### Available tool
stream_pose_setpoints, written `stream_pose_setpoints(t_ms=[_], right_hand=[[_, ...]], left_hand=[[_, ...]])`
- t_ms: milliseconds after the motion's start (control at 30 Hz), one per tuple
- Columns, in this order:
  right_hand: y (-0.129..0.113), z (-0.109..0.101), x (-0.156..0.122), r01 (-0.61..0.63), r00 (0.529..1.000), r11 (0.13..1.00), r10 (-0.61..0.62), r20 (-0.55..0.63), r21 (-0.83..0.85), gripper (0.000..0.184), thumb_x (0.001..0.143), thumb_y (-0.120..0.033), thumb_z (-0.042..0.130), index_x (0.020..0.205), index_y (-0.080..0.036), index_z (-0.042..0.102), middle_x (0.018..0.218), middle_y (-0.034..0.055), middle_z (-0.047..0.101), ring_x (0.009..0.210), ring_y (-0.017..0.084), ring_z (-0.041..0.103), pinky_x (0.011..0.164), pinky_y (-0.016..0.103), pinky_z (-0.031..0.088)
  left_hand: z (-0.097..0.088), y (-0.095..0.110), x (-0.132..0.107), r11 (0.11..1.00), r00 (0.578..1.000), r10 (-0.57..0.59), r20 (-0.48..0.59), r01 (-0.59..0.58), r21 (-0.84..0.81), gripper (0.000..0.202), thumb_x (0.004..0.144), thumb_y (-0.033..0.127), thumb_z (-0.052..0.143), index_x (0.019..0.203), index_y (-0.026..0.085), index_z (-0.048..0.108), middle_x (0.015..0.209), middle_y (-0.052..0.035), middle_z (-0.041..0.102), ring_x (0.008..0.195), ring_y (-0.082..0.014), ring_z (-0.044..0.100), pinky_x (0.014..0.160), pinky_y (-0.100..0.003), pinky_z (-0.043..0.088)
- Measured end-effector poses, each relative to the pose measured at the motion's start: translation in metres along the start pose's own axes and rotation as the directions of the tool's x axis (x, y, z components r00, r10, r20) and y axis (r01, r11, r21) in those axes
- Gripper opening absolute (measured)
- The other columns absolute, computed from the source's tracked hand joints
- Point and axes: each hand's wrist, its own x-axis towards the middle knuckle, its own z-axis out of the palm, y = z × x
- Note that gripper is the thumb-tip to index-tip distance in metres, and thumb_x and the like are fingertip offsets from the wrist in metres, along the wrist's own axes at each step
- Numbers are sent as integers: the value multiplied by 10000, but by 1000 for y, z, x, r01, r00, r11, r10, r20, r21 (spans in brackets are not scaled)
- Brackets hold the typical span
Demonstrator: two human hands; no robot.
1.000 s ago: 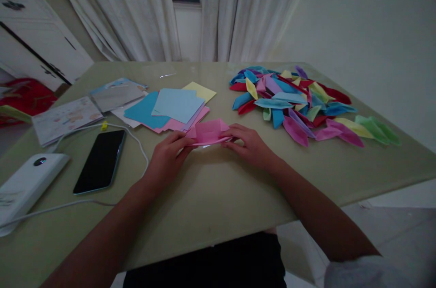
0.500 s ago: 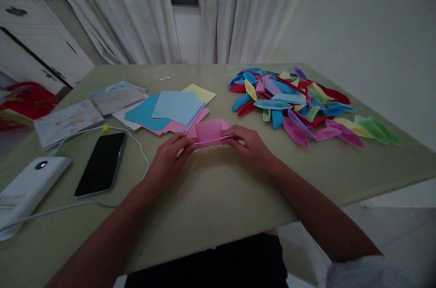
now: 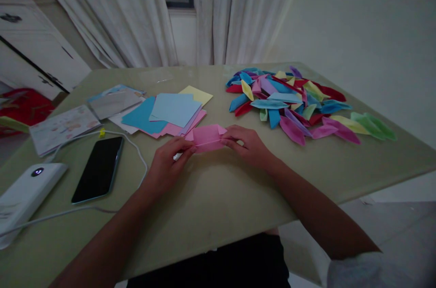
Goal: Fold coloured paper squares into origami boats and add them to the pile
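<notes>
A pink paper sheet (image 3: 206,136), partly folded, lies on the greenish table (image 3: 211,197) in front of me. My left hand (image 3: 168,163) pinches its left end with closed fingers. My right hand (image 3: 247,145) pinches its right end the same way. Just behind the pink sheet lies a stack of flat coloured paper squares (image 3: 172,113), blue on top with pink and yellow beneath.
A heap of folded paper boats (image 3: 293,101) in several colours covers the table's right rear. A black phone (image 3: 97,167), a white cable (image 3: 132,147) and a white device (image 3: 23,197) lie at the left. Printed booklets (image 3: 64,124) sit further back left.
The raised flap of the pink sheet has come down flatter between my hands. Both hands stay at its ends.
</notes>
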Motion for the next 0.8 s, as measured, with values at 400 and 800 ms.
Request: stream_pose_setpoints(t_ms=[400,800], right_hand=[[4,2,0,-3,1000,999,4,22,-44,147,1096,-249,572,1040,-199,698,1125,118,741,1078,244,702,936,373,530],[0,1,2,-317,948,933,314,44,171,190,1032,-297,656,900,-184,733,826,26,741,745,171,663,708,290,477]], left_hand=[[2,4,2,995,995,-103,-7,103,-10,157,949,319,729,907,207,831,912,-42,768,834,-202,697,744,-302,525],[0,12,6,880,931,-366,-9,343,-328,214,850,408,810,806,200,841,723,-31,789,657,-179,712,597,-253,529]])
